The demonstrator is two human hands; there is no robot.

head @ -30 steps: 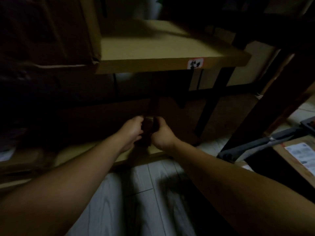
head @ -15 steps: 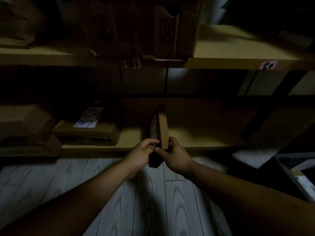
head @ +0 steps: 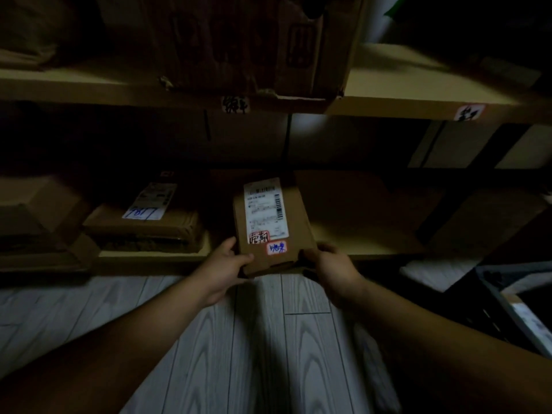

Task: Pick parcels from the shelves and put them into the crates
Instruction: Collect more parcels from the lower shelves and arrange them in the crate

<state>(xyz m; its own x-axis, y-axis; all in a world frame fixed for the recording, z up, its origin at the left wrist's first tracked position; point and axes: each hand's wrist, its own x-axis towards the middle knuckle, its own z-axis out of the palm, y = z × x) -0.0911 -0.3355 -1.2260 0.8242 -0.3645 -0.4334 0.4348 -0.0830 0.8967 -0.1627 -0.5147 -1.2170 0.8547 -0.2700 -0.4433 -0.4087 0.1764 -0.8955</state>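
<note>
Turned from edge-on to flat since half a second ago, the parcel (head: 273, 234) now shows me its white label (head: 265, 210). It hangs just before the front edge of the lower shelf (head: 143, 259); my left hand (head: 227, 265) grips its lower left corner, my right hand (head: 333, 268) curls round the lower right one. Thin, smooth cardboard rectangle: held only at corners, it may slip when I swing toward the dark crate (head: 495, 291) at right.
</note>
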